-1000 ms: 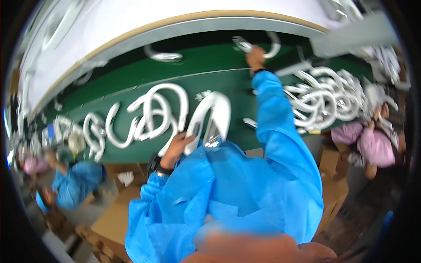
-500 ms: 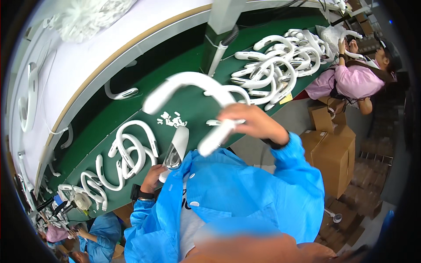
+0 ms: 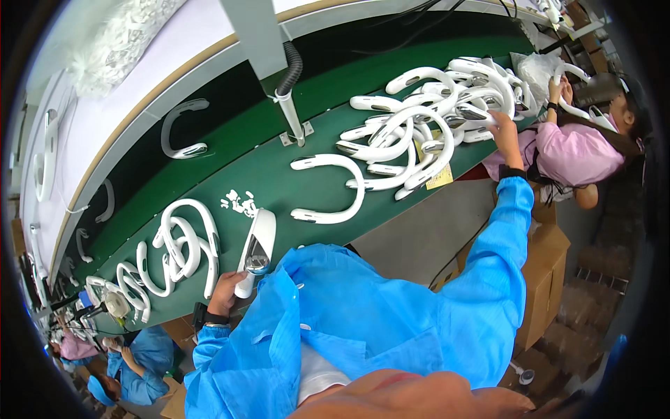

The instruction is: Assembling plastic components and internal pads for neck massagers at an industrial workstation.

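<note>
My left hand (image 3: pixel 224 294), at the bench's front edge, is closed round the lower end of a white wedge-shaped device (image 3: pixel 262 230) with a glossy silver part. The device leans upward, close to my jacket. Out to the right, my right arm reaches to a heap of white U-shaped neck fans (image 3: pixel 417 136). There my right hand (image 3: pixel 507 135) is closed on the end of one neck fan (image 3: pixel 480 116); its fingers are partly hidden. Between my hands a single neck fan (image 3: pixel 361 190) lies flat, its opening facing left. Small white plastic pieces (image 3: pixel 241 204) lie scattered beyond the device.
More neck fans (image 3: pixel 183 241) lie along the green bench (image 3: pixel 269 178) at left. A metal post (image 3: pixel 259 35) and a grey hose (image 3: pixel 291 73) stand at the back. A co-worker in pink (image 3: pixel 579 146) works at far right, near cardboard boxes (image 3: pixel 548 279); another in blue sits lower left.
My right hand has swung right and away from me, from holding a neck fan raised over the bench to the heap. My left hand still grips the wedge-shaped device. The view has shifted.
</note>
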`<state>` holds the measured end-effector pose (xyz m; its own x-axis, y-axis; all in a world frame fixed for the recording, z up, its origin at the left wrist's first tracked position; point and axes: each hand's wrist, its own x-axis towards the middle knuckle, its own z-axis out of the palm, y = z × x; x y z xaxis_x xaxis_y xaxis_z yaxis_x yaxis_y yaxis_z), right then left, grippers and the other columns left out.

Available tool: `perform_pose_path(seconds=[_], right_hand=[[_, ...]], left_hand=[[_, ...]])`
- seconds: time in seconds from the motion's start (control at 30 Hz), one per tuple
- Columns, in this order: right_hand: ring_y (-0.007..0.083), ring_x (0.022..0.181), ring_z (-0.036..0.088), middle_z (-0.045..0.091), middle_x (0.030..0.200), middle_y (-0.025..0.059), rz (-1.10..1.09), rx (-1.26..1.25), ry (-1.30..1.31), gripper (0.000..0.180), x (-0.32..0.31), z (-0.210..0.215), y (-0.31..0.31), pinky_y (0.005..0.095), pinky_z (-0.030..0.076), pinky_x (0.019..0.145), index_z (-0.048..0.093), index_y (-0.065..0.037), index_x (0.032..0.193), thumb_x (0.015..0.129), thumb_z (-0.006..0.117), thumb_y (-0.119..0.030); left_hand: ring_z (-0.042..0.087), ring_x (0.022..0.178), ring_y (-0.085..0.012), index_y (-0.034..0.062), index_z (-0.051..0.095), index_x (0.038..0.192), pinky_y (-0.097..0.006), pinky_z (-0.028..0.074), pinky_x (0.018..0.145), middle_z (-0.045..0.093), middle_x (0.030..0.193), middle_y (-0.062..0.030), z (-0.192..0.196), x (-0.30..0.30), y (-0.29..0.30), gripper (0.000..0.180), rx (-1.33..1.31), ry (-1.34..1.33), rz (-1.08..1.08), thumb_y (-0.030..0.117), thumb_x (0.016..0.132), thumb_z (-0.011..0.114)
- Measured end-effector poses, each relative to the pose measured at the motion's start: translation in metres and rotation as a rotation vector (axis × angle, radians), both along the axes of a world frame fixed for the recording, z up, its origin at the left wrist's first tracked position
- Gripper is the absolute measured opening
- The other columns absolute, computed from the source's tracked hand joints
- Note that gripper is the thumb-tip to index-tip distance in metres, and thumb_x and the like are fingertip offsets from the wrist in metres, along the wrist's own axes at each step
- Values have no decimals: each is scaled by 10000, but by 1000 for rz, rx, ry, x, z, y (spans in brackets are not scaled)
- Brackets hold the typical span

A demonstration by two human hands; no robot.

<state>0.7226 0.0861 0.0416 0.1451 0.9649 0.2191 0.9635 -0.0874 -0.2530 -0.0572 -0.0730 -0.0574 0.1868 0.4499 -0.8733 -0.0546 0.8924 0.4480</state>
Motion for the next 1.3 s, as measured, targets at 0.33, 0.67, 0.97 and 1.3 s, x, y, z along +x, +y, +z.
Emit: perform_pose_path(seconds=[0.33,0.67,0.97,1.3], right_hand=[[336,1111,536,599,1154,151,-93,-263,-251,470,18,-24,48,431,446,922,605,-73,1139,674,646,-21],[325,1161,499,521,1272,134,-211,-444,-500,510,-41,16,52,563,455,831,528,-129,1236,735,622,-98],[394,873,594,626,951,199,841,-115,468,351,-464,-6,59,443,480,758,577,-25,1121,819,638,-193],[360,966,616,627,1060,159,775,-241,-143,445,-655,-220,244,488,504,786,509,-100,1215,788,624,-147]], left_hand=[[653,805,-250,-74,567,1064,-372,556,728,637,945,-153,4,34,-16,346,-24,38,164,175,832,628],[648,750,-231,-59,561,1062,-361,558,629,630,905,-129,29,48,-10,355,24,79,166,220,855,636],[646,792,-181,-49,591,1089,-294,522,660,649,976,-109,10,30,-24,395,16,-113,317,262,853,651],[558,704,-88,-26,644,955,-253,444,625,622,808,-25,-56,-24,-14,280,362,47,342,222,828,667]])
